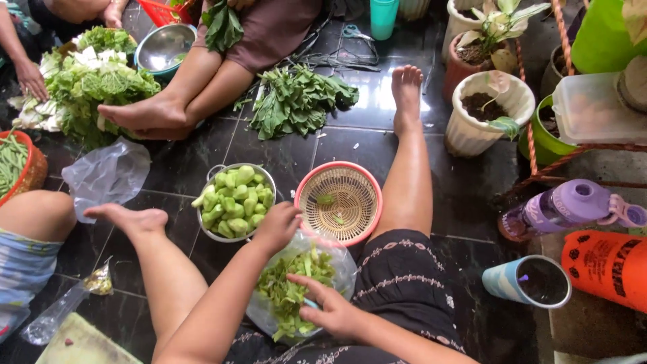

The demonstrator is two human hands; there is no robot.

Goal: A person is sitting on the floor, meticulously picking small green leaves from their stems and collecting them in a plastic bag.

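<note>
On the dark tiled floor, between the seated person's legs, a clear plastic bag of green vegetable scraps rests in the lap. Left hand grips the bag's upper rim, fingers curled shut on the plastic. Right hand lies inside the bag's mouth, fingers spread loosely over the scraps; whether it grips any, cannot tell. Just beyond the left hand: metal bowl of cut green pieces. Beside it, a pink-rimmed woven basket, nearly empty.
</note>
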